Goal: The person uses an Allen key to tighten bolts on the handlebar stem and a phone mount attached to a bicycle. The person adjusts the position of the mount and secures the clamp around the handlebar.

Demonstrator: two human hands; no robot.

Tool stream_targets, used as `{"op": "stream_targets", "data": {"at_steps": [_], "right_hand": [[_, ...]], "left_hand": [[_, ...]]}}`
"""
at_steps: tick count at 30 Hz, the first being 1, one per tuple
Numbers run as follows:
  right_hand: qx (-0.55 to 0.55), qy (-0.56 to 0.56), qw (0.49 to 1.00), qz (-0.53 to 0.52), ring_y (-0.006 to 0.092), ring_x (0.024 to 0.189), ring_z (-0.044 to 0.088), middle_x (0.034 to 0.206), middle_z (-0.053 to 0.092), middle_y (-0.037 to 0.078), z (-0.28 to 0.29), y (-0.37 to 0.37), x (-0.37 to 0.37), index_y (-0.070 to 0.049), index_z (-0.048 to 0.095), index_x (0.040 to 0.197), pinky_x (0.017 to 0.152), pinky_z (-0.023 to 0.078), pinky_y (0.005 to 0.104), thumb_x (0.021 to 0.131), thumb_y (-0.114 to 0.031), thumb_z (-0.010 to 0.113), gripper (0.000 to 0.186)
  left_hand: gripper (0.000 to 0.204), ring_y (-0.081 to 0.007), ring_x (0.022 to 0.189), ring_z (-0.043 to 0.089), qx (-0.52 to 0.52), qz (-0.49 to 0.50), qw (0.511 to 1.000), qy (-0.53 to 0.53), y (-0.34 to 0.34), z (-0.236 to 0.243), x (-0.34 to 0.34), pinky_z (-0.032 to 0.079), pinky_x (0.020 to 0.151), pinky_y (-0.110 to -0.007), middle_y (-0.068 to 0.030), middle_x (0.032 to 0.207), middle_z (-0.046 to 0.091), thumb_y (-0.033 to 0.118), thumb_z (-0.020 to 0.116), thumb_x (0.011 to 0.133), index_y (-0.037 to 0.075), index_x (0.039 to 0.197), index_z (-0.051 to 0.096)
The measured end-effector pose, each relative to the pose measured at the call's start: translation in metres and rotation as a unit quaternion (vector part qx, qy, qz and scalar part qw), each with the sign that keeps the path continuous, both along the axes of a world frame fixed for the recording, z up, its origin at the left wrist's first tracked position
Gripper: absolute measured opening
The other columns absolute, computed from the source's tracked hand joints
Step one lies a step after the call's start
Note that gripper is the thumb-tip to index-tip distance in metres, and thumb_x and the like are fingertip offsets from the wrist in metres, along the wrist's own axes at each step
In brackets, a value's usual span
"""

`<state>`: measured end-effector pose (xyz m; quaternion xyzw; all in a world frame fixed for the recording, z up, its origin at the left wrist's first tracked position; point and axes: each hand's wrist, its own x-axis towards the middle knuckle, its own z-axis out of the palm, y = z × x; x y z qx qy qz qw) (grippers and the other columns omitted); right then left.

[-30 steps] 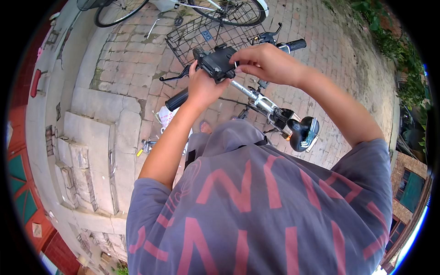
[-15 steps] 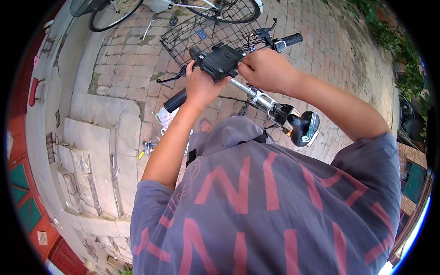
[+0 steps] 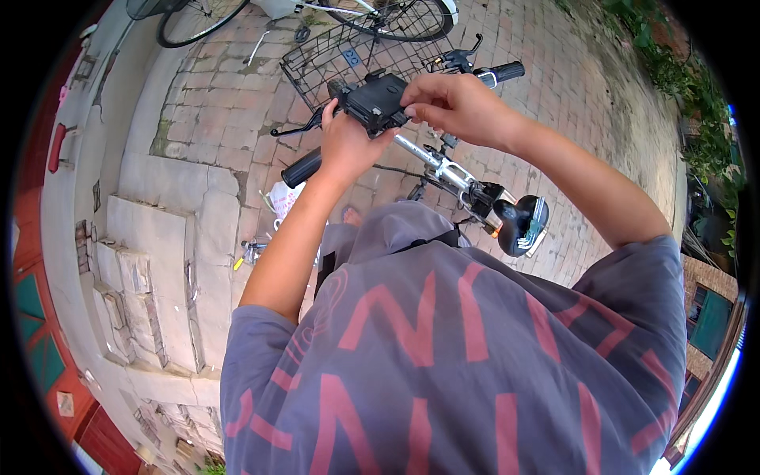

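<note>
A black, box-shaped plastic holder [image 3: 376, 96] is seen over the middle of the handlebar, at the head of a silver metal stem tube [image 3: 415, 148]; whether it is fastened there cannot be told. Its left side and near edge are gripped by the left hand [image 3: 354, 146], with the thumb laid along the near edge. Its right edge is met by the right hand [image 3: 467, 109], where thumb and forefinger are bent close together; whether anything thin is pinched between them cannot be told.

In the view from 0.5 s earlier, the right hand was curled with its knuckles turned up; now the fingertips have been brought back into sight at the same edge. The left grip has been kept. It is judged from this that the holder is being steadied by 1 hand while its edge is worked by the other.

Beyond the holder, a black wire-mesh basket [image 3: 321, 67] is carried at the bicycle's front, and a flat blue patch [image 3: 351, 57] is seen at its mesh. Below the black rubber left grip [image 3: 302, 167], a white plastic bag with red print [image 3: 285, 198] is partly hidden by the forearm; its contents cannot be made out. Farther off, a white bicycle [image 3: 388, 17] is parked on the reddish brick paving [image 3: 261, 119].
</note>
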<state>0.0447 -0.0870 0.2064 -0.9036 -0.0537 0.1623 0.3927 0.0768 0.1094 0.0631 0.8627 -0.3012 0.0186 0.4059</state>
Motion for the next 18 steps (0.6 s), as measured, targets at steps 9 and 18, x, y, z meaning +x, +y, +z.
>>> {"op": "stream_targets", "data": {"at_steps": [9,18], "right_hand": [[-0.16,-0.349,0.872,0.305,0.0295,0.089,0.066,0.094,0.064,0.009,0.005,-0.022,0.014,-0.006,0.069,0.096,0.081,0.055,0.0426,0.088,-0.022,0.073,0.018],[-0.198,-0.348,0.885,0.239,0.0287,0.088,0.064,0.084,0.061,0.008,-0.014,-0.011,0.011,-0.006,0.063,0.084,0.068,0.056,0.0407,0.087,-0.024,0.073,0.021]], "left_hand": [[0.038,-0.0263,0.102,0.068,-0.008,0.01,1.0,0.026,-0.001,0.0,0.001,0.028,0.116,-0.049,-0.0067,0.096,0.076,0.034,0.082,0.077,0.015,0.109,0.073],[0.037,-0.0269,0.101,0.068,0.008,0.009,1.0,0.004,0.0,-0.002,0.002,0.028,0.116,-0.049,-0.0068,0.096,0.076,0.037,0.081,0.078,0.017,0.109,0.074]]}}
